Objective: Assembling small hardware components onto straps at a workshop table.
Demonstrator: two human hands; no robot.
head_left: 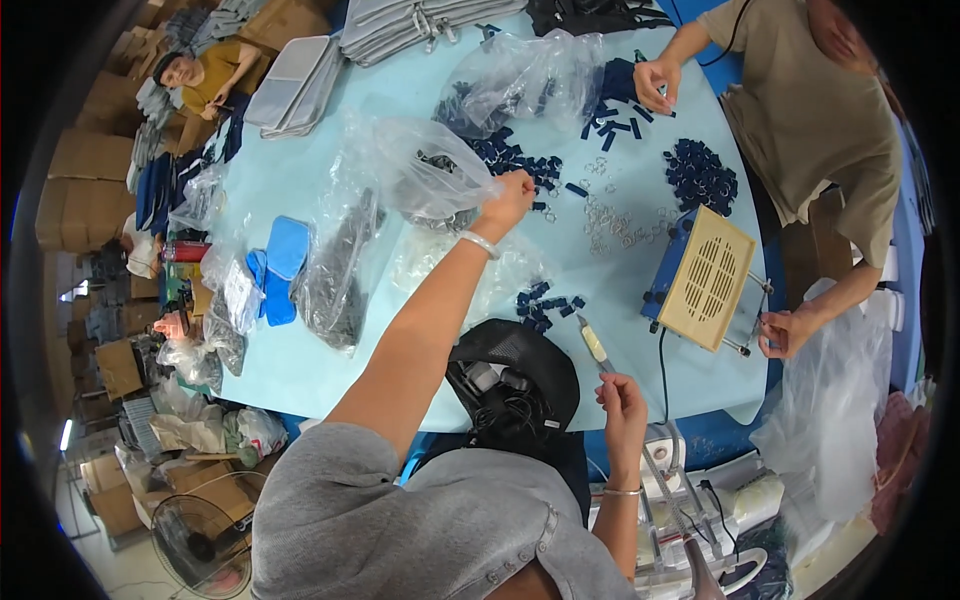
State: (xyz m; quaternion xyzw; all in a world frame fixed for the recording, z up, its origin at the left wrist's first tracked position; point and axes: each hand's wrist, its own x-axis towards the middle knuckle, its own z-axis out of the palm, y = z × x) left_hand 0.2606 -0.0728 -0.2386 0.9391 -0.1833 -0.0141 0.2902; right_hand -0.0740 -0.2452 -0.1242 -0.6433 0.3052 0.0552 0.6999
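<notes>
Stretched across the table, my left arm ends with my left hand (508, 198), fingers curled together at the edge of a heap of small dark blue strap pieces (500, 155); anything in its fingers is hidden. Clear plastic bags (425, 165) lie against that wrist. My right hand (624, 402) is near the table's front edge, thumb and fingers pinched. Just beyond its fingertips is a slim tool with a pale yellow handle (593, 342); I cannot make out whether they grip it. Beside the tool lies a smaller group of blue pieces (540, 308). Metal rings (610, 225) are scattered mid-table.
A blue box with a beige grille (703, 278) stands at right, its cord running over the front edge. A co-worker's hands (657, 84) are at the right side, near another blue heap (700, 175). A black mesh-covered thing (515, 372) sits before me. Grey folded bags (295, 85) lie far left.
</notes>
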